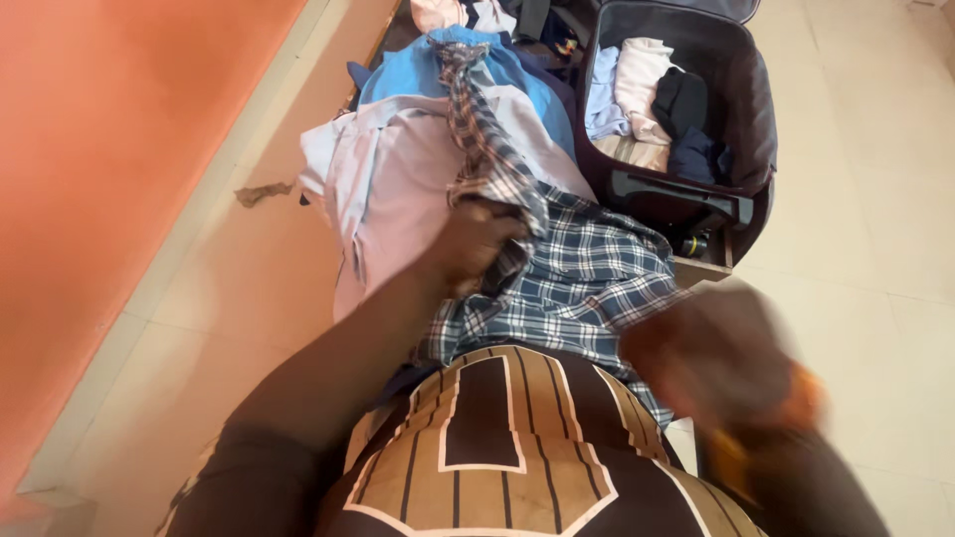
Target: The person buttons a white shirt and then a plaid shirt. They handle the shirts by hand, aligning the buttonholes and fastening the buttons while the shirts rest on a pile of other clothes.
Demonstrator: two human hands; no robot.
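Closest to the lens, at the bottom of the frame, is the person's own striped brown-and-cream top (pixel 497 447), and just above it the blue-and-white plaid shirt (pixel 587 278) spreads across the centre. The left hand (pixel 476 244) has its fingers closed around a bunched fold of that shirt near the middle of the frame, and a twisted length of the cloth trails up toward the top centre. The right hand (pixel 711 353), lower right, is badly blurred (whether its fingers are spread or curled I cannot tell), and it sits just beside the shirt's right edge.

Judging by how it drapes and crumples, the shirt is light, soft and limp, with no stiffness at all; a grip on a seam, collar or hem would likely control it better than a handful of loose cloth.

A heap of pale lilac and blue clothes (pixel 398 169) lies under and left of it. An open dark suitcase (pixel 756 119) with folded garments fills the upper right. Pale tiled floor (pixel 875 249) lies at the right; an orange wall (pixel 99 149) closes the left.
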